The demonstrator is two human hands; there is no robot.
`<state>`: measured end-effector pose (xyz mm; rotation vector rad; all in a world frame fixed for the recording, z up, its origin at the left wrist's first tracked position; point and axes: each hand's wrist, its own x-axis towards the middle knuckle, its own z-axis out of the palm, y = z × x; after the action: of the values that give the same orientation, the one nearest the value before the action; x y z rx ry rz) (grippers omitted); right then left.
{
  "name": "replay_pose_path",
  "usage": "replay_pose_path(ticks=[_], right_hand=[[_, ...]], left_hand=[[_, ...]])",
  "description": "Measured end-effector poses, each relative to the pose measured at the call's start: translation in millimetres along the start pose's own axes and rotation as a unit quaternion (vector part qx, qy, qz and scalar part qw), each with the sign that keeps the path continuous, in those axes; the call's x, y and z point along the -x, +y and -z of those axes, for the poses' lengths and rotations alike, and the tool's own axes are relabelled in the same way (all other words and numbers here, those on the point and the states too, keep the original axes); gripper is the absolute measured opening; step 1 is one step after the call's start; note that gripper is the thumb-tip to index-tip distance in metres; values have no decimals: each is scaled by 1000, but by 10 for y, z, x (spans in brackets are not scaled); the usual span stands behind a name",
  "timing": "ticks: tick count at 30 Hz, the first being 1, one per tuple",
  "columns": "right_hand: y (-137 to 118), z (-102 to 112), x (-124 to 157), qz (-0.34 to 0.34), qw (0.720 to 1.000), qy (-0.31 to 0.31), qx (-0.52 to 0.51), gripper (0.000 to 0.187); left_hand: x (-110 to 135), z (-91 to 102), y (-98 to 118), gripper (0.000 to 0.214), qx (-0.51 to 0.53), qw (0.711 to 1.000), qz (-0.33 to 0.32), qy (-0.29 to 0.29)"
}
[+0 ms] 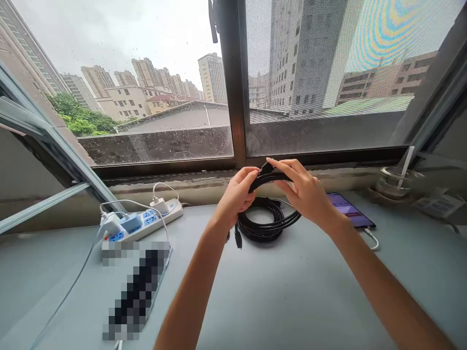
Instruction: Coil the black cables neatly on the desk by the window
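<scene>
My left hand (236,193) is closed round a bundle of black cable (269,179), thumb and fingers pinching it near a black plug (266,168). Opposite it, my right hand (307,193) grips the same loops from the right, its index finger stretched to the plug's tip. Below both hands, a coil of black cable (261,234) rests on the table; whether it is one piece with the held loops I cannot tell. Another black plug (238,239) hangs down at the coil's left, under my left hand.
A white power strip (146,224) with chargers lies on the left, near a pixelated dark device (138,289). Right of my hands are a lit tablet (350,210) with a white cable and a glass jar (394,182). The window frame (239,87) stands behind the grey table (262,301).
</scene>
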<state>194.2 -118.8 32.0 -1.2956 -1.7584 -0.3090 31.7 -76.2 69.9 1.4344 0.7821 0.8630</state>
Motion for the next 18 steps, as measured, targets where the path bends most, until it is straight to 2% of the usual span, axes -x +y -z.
replay_pose_path(ticks=[4,10,13,15,18], right_hand=[[3,-54,-7,-17,998,13,-65,30],[-38,5,-45,-44,990,78,-110,25],[-122,73,-47,-102,977,56,-177,23],[-171,110,-47,-161,947,11,-277,25],[-202,154,-54,-257,861,-86,-431,29]], left_hand=[[39,-20,45,17,-41,999,-22,24],[81,-65,-4,33,-149,979,-133,28],[73,-38,-18,40,-177,971,-155,35],[59,-5,-8,44,-183,972,-144,31],[42,34,22,48,-159,983,-90,2]])
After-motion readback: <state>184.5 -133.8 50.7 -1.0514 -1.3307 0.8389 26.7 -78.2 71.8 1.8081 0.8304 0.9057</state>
